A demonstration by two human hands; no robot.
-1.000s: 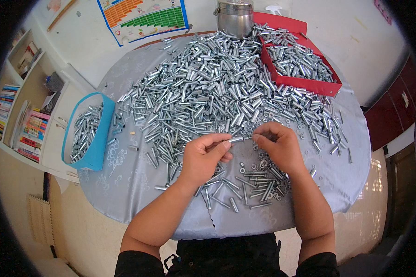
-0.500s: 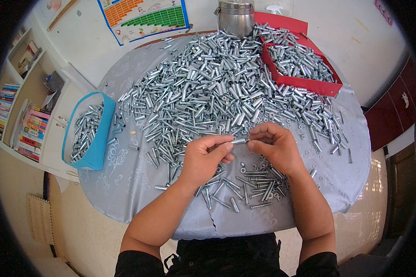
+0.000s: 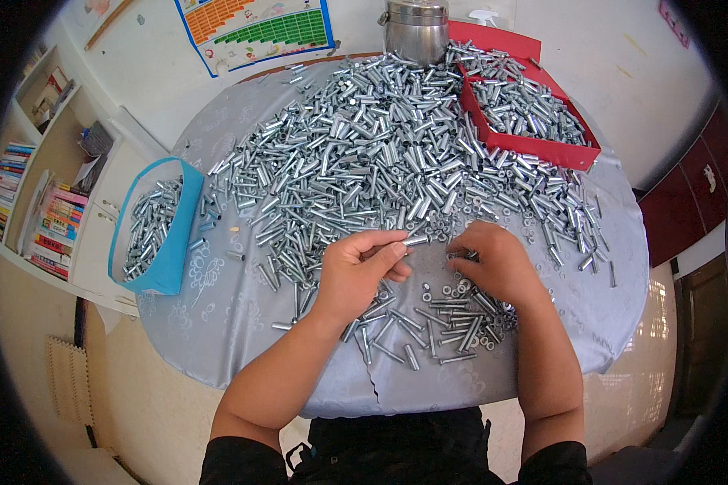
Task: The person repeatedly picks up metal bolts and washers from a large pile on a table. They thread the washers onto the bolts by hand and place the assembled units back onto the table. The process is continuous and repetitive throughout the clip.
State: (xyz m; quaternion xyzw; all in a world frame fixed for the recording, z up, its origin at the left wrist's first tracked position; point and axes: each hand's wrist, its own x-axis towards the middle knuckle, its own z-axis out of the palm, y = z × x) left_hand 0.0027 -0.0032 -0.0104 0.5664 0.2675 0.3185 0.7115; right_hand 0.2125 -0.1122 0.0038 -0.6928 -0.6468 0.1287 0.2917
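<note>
Pinched between the thumb and fingers of my left hand [image 3: 359, 271] is a silvery sleeve anchor bolt [image 3: 416, 240], its free end pointing right. My right hand [image 3: 493, 260] hovers just to the right of that end, apart from it. Its thumb and fingers are bent with a gap between them, and I see nothing held there. Loose nuts and washers [image 3: 441, 226] lie just beyond the hands. Closer to me, between my forearms, is a small group of bolts [image 3: 461, 327] with more nuts among them.
A big heap of metal sleeves and bolts [image 3: 364, 145] covers the far half of the round, cloth-covered table [image 3: 299, 388]. At left stands a blue box [image 3: 170, 263] of metal parts; at back right, a red box [image 3: 542, 151] holds more. Behind is a steel pot [image 3: 415, 32].
My right hand has come away from the anchor bolt, moving a little right. My left hand keeps hold of the bolt in nearly the same place.
</note>
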